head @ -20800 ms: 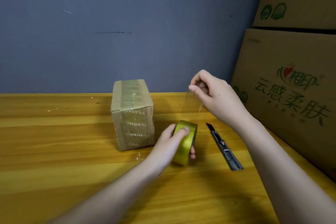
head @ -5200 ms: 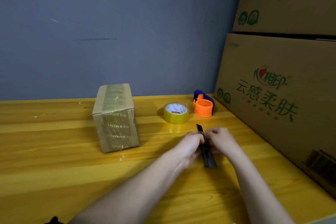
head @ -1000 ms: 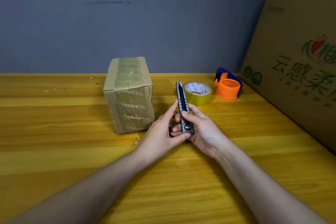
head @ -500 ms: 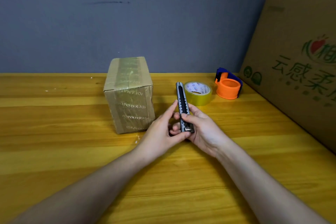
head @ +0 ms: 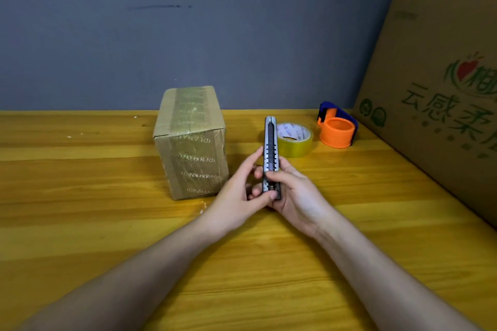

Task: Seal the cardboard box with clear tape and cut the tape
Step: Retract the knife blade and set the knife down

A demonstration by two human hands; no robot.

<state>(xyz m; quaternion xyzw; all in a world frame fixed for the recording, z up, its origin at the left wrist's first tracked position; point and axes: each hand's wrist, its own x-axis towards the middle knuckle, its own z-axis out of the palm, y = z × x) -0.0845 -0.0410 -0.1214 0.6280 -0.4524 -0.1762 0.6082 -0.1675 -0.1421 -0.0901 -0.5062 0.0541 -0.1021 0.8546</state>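
Since the earlier frame we see almost no movement: both hands keep the grey metal utility knife [head: 271, 153] upright. Left hand [head: 239, 191] and right hand [head: 295, 193] fingers curl round its handle. The taped brown cardboard box [head: 191, 142] stands at 10 o'clock, apparently sealed; the yellowish clear tape roll [head: 295, 140] lies at 1 o'clock, apart. We judge only stowing remains.

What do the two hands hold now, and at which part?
Both hold the utility knife at its lower end: the right hand wraps the handle, and the left hand pinches its base.
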